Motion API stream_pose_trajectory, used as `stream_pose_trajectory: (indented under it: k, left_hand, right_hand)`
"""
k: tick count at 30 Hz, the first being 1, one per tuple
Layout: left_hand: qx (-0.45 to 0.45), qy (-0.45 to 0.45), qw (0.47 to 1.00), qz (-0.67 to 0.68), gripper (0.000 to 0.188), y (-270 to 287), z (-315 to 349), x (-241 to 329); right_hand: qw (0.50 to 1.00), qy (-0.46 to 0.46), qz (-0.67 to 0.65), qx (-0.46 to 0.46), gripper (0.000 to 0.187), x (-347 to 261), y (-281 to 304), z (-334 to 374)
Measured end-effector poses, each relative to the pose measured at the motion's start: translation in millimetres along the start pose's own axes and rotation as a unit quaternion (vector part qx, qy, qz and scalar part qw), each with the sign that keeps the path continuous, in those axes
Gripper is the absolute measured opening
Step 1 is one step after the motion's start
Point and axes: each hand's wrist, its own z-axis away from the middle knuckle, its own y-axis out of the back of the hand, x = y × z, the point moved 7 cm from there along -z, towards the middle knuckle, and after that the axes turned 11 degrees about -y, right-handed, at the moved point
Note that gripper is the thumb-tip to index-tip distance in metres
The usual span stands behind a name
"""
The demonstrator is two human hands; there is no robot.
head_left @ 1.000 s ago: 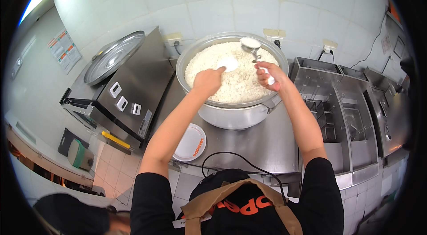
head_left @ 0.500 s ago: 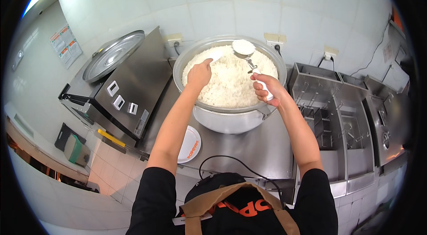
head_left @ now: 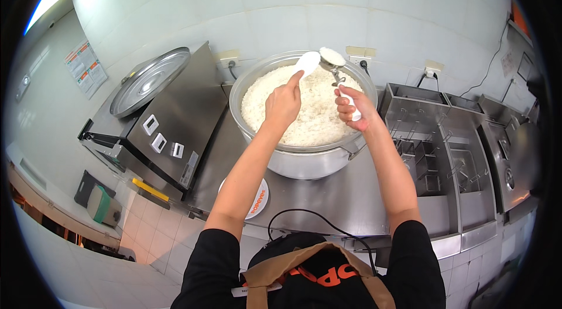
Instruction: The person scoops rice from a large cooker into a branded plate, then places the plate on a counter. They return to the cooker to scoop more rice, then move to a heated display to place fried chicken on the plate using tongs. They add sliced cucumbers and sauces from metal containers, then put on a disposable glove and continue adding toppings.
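Observation:
A wide metal pot (head_left: 310, 161) full of cooked white rice (head_left: 313, 113) stands on the steel counter. My right hand (head_left: 358, 109) is wrapped round the white handle of a metal scoop (head_left: 333, 58), whose bowl holds a mound of rice above the pot's far rim. In my left hand (head_left: 283, 104) is a white rice paddle (head_left: 308, 64), its flat blade raised beside the scoop's bowl. The index finger lies along the paddle; its handle is mostly hidden by the hand.
On the left stands a steel appliance (head_left: 170, 127) with a round metal lid (head_left: 151, 82) on top. A white plate (head_left: 259, 199) lies on the counter (head_left: 310, 203), partly behind my left forearm. Fryers with wire baskets (head_left: 430, 160) stand at right. A black cable (head_left: 316, 212) loops at the front edge.
My left hand has moved right, lifting the paddle off the rice and next to the scoop. The scoop has shifted slightly right and is tilted differently, still full of rice.

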Motion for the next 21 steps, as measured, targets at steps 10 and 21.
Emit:
stream_pose_trajectory:
  k: [10,21]
  left_hand:
    - [-0.054,0.003,0.996,-0.07,0.033,8,-6,1]
    - [-0.222,0.038,0.973,-0.056,0.036,35,-78,-31]
  right_hand:
    - [0.999,0.025,0.041,0.016,0.015,-5,-11,20]
    - [0.989,-0.066,0.135,0.001,0.016,51,-12,31]
